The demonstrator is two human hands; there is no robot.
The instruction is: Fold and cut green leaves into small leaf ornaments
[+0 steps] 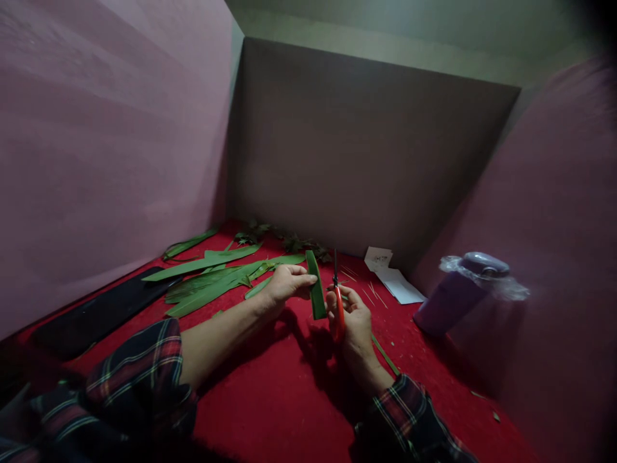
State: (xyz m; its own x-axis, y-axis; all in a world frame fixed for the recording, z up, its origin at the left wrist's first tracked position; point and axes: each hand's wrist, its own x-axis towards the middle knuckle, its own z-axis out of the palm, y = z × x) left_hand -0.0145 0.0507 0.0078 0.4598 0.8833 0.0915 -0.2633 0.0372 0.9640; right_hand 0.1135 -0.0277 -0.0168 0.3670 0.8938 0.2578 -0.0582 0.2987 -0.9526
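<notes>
My left hand [285,284] pinches a short green leaf strip [315,292] and holds it upright above the red cloth. My right hand [354,321] is closed around red-handled scissors [338,302], whose blades point up right beside the strip's right edge. Both hands hover close together at the middle of the table. Plaid sleeves cover both forearms.
Several long green leaves [212,280] lie on the red cloth [289,399] to the left, with darker leaves [299,243] at the back. A black flat board [101,308] lies far left. White papers [393,276] and a purple lidded cup [457,292] stand right. Pink partition walls enclose the table.
</notes>
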